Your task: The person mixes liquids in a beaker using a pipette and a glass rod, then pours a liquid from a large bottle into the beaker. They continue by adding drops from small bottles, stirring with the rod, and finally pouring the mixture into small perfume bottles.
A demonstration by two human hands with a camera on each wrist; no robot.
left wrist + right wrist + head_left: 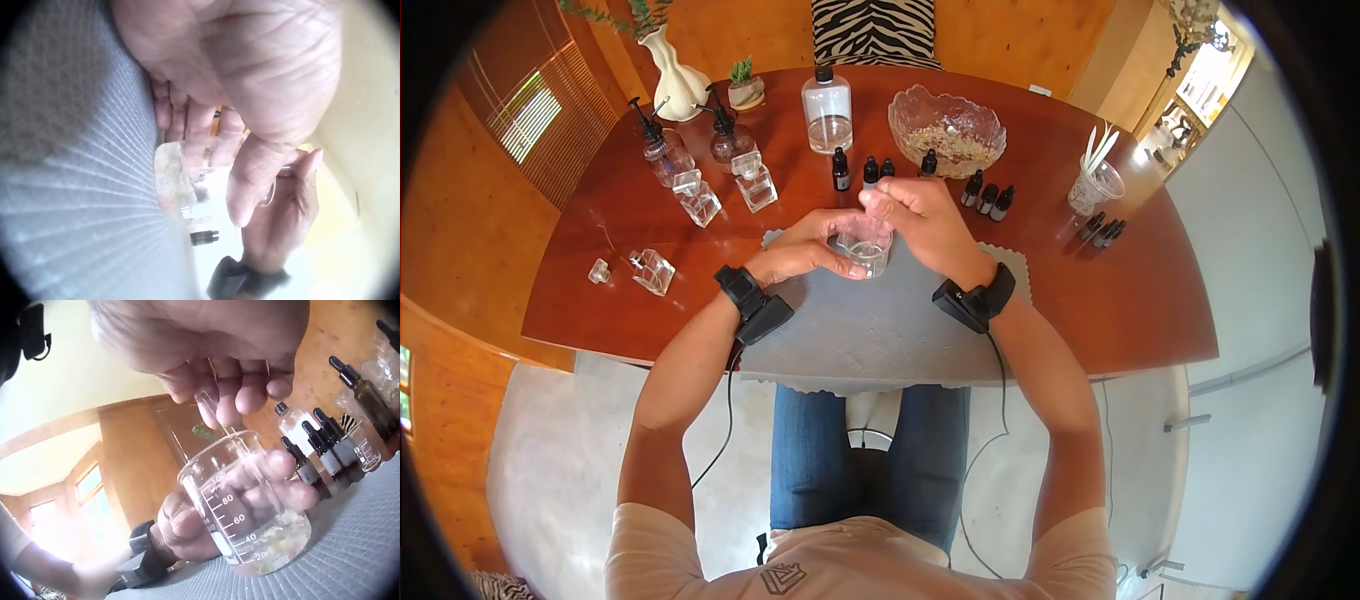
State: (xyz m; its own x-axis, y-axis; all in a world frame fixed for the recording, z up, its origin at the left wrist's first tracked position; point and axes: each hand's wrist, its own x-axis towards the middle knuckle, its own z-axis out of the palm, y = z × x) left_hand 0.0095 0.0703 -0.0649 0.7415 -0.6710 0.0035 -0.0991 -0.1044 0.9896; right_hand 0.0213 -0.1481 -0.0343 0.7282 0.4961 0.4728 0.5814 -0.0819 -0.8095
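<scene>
A homelike room, judging by its furnishings.
A polished wooden table [1105,290] bears a white vase [674,82] and a small potted plant [746,92]; zebra-striped fabric [874,35], wooden walls [1000,40] and a slatted blind [530,118] show beyond it.

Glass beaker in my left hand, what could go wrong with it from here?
If your left grip loosens, the beaker might tip and spill its shallow liquid onto the gray mat. The clear rod in your right grip could knock the glass or flick drops out if moved hard. Small dark bottles stand close beyond, so a wide swing might topple one.
</scene>
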